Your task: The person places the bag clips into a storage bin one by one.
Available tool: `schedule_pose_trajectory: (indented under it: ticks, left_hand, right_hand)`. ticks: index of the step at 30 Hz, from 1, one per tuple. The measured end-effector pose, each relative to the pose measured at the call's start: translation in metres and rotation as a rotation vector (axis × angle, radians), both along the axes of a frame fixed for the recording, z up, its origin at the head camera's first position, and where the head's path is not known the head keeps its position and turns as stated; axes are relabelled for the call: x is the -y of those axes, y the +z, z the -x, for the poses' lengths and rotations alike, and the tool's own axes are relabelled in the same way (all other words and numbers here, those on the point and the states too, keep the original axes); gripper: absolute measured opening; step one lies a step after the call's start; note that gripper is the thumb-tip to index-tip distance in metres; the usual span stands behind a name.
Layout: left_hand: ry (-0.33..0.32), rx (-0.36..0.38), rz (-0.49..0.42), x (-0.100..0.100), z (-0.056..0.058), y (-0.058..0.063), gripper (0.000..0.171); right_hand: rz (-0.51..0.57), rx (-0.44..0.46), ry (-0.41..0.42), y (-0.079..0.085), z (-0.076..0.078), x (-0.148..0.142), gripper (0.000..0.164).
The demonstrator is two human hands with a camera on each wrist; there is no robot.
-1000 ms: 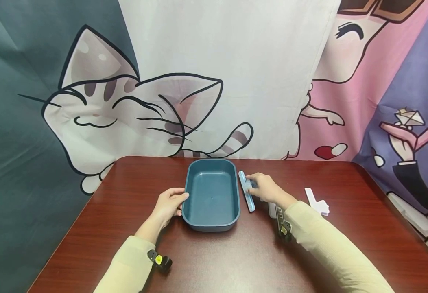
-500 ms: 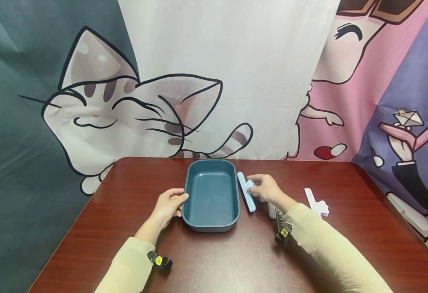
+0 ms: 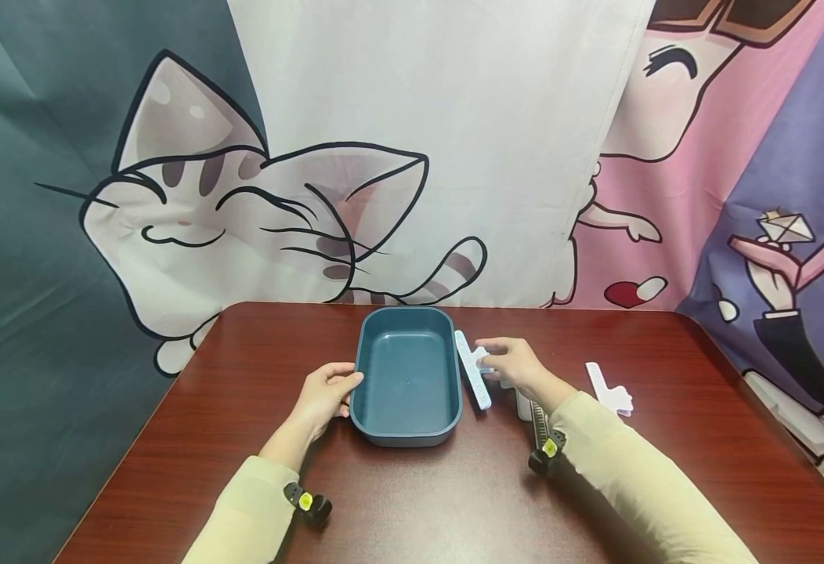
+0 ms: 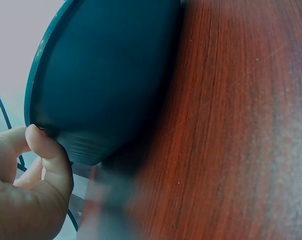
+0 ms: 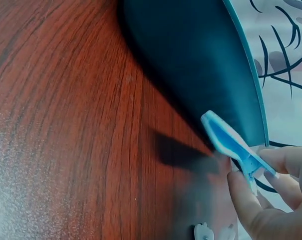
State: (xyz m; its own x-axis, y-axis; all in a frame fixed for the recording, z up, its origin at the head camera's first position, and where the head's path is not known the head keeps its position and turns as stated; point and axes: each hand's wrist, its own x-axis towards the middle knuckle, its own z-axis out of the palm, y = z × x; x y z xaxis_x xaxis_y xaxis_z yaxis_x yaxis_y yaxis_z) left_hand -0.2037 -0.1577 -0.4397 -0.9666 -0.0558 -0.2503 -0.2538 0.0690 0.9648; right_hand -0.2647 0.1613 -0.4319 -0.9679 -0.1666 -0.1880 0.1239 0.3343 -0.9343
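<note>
Seen at a dark red wooden bench (image 3: 412,501), bare-handed and dressed in pale sleeves (image 3: 243,513). Pinching a pale blue clip (image 3: 471,370) by its short handle with the right hand (image 3: 515,364), in a grip narrowed to the handle itself, between thumb and fingers. Held just to the right of a blue tray (image 3: 406,384), with the clip's long bar slanting beside the tray's right wall, far end nearer than near end, and tilted above a soft shadow on the wood in the right wrist view. Impossible to tell from these views whether touching that wall or slightly apart from it. Grasping the tray's opposite rim with the left hand (image 3: 322,397), in a similarly narrow grip taking in only the edge. Placed upright near the far edge of the bench, in the case of the tray, with rounded corners and long sides running away from the viewer. Strewn farther right with a white clip (image 3: 616,401), well apart from the tray, and with a whitish object (image 3: 523,405) too covered by the right arm to identify. Fitted at both wrists with small black cameras (image 3: 309,505). Backed by a hanging cloth (image 3: 419,94) printed with a smiling cartoon cat (image 3: 193,227).
</note>
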Motion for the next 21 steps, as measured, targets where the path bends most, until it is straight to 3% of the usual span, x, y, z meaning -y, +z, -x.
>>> schedule_pose_trajectory:
  ticks: [13,21]
  left_hand:
    - [0.009,-0.008,0.002,0.0002,0.0019,-0.0035,0.040]
    - [0.010,-0.007,-0.002,0.0003,0.0017,-0.0028,0.040]
  right_hand:
    - [0.063,0.014,-0.034,0.0012,-0.0046,-0.0002,0.043]
    - [0.044,0.022,-0.034,0.0033,-0.0075,-0.0017,0.040]
